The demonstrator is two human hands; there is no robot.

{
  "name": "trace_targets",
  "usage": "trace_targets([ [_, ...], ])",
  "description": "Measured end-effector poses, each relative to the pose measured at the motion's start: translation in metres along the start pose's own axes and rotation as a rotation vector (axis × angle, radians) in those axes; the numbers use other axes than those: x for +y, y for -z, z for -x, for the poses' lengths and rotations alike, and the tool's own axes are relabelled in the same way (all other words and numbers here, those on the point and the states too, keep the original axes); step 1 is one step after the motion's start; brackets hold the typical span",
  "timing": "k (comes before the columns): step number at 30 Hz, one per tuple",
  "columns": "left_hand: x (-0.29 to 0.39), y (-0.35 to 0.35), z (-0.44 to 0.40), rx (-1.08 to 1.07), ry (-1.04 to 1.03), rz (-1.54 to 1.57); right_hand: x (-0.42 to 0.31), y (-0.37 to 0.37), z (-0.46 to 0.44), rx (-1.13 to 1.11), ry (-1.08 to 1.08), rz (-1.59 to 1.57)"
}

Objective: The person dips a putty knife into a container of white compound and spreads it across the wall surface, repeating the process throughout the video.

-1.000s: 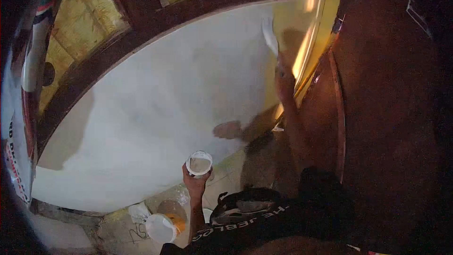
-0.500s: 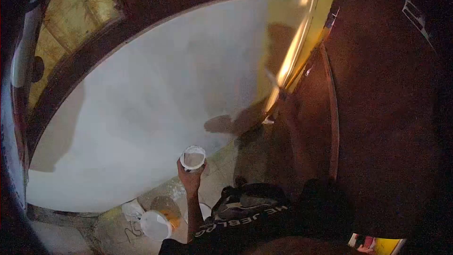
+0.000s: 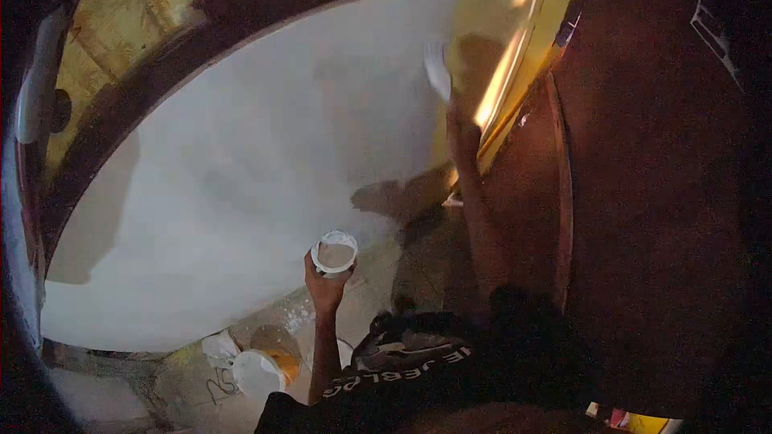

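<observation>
My left hand [image 3: 325, 288] is wrapped round a small white tub [image 3: 336, 251], held upright in front of the wall, with a pale liquid like paint inside. My right hand [image 3: 458, 122] is raised at the right, closed round a white-headed paintbrush [image 3: 437, 71]. The brush head lies against or just in front of the wall [image 3: 241, 137], at the border between its white surface and a yellow strip. Whether the bristles touch is hard to tell. The right fingers are dim and partly merge with the shadow behind them.
A white bucket [image 3: 259, 374] stands on the floor by the wall, with a whitish crumpled bag [image 3: 219, 347] beside it. White spatters [image 3: 299, 320] mark the floor. A dark frame [image 3: 153, 88] borders the white wall. A brown door-like panel [image 3: 643, 193] rises at the right.
My right hand has moved up and left with the paintbrush, from the bright yellow edge to the white surface. My left hand has raised the tub slightly and tilted it, showing its contents.
</observation>
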State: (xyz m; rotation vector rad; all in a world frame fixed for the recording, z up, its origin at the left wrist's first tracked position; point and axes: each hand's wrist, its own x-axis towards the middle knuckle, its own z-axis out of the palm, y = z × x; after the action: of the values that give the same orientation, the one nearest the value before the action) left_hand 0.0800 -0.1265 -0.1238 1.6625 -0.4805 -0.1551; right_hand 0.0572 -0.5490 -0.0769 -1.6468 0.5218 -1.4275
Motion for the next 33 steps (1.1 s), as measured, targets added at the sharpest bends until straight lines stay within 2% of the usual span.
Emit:
trace_targets([
  [1, -0.010, 0.000, 0.000, 0.009, -0.021, 0.057, -0.026, 0.011, 0.022, -0.200, -0.397, 0.476],
  [2, -0.010, -0.004, -0.001, 0.019, -0.030, 0.060, 0.075, 0.010, 0.050, 0.022, -0.074, 0.191],
  [4, -0.004, -0.006, 0.002, 0.021, 0.033, 0.051, 0.069, 0.035, 0.085, -0.094, -0.170, 0.447],
  [5, -0.003, -0.006, 0.004, 0.027, 0.040, 0.051, 0.071, 0.043, 0.087, -0.103, -0.172, 0.448],
  [7, 0.000, -0.003, 0.003, 0.049, 0.072, 0.014, 0.101, 0.062, 0.087, -0.001, -0.401, 0.790],
  [9, -0.003, 0.001, 0.003, 0.062, 0.073, -0.016, 0.153, 0.092, 0.043, 0.173, -0.551, 0.103],
  [11, -0.006, 0.003, 0.004, 0.064, 0.073, -0.048, -0.033, 0.073, 0.003, 0.219, -0.208, 0.170],
  [13, -0.007, 0.004, 0.000, 0.067, 0.089, 0.009, -0.055, 0.066, -0.032, 0.262, -0.128, 0.072],
  [14, -0.011, 0.006, 0.000, 0.065, 0.095, 0.004, -0.080, 0.057, -0.039, 0.251, -0.007, -0.013],
  [15, -0.015, 0.006, 0.000, 0.069, 0.068, 0.000, -0.084, 0.051, -0.045, 0.256, 0.063, 0.077],
  [18, -0.011, 0.004, 0.003, 0.083, 0.029, -0.070, 0.005, 0.024, -0.040, 0.117, 0.063, 0.180],
  [20, 0.007, 0.001, 0.002, 0.050, 0.021, -0.020, 0.021, 0.005, -0.003, 0.231, -0.155, -0.157],
  [22, -0.014, 0.002, 0.001, 0.056, 0.027, -0.016, 0.057, 0.018, 0.052, 0.151, -0.092, 0.257],
  [24, -0.020, 0.005, 0.003, 0.055, 0.039, -0.014, 0.082, 0.032, 0.105, 0.047, -0.048, 0.487],
  [25, -0.013, 0.005, 0.002, 0.045, 0.085, -0.044, 0.116, 0.045, 0.130, 0.050, -0.047, 0.489],
  [27, -0.001, 0.004, 0.001, 0.032, 0.125, -0.070, 0.162, 0.069, 0.155, -0.092, -0.195, 0.692],
  [30, 0.002, 0.001, 0.004, 0.048, 0.130, 0.053, 0.173, 0.099, 0.135, 0.015, -0.378, 0.621],
  [32, -0.006, 0.003, 0.001, 0.046, 0.127, 0.010, 0.143, 0.109, 0.091, 0.184, -0.433, 0.451],
  [33, -0.004, 0.002, 0.000, 0.044, 0.129, 0.009, 0.109, 0.107, 0.059, 0.243, -0.387, 0.382],
])
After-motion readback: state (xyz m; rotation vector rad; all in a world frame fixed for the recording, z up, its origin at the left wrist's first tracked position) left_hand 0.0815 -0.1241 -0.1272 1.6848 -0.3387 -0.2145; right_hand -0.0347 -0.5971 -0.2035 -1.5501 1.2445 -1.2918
